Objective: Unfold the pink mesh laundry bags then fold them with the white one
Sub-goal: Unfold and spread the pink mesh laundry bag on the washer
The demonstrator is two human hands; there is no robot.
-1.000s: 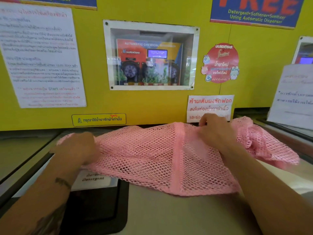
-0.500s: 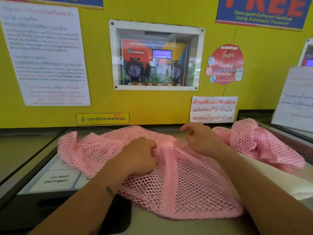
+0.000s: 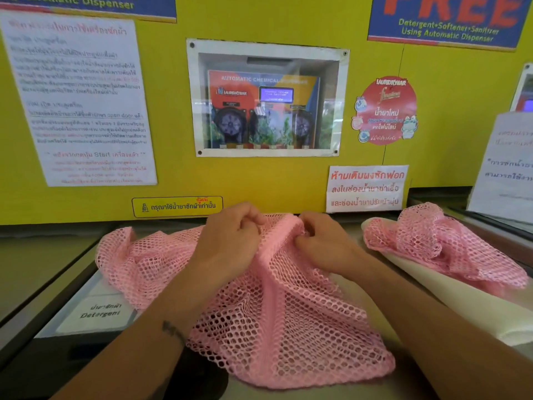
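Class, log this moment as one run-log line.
left hand: grips pink mesh bag | right hand: grips same bag | second pink bag: bunched on white bag

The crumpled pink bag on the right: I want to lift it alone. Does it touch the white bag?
Touching. The head view shows the crumpled pink bag lying directly on the white bag, its mesh draped over the white fabric with no gap.

One mesh bag lies left of another atop the white bag.

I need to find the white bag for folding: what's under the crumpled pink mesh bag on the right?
The crumpled pink mesh bag lies on the white bag, whose bare part extends toward the camera. What lies beneath the white bag is covered.
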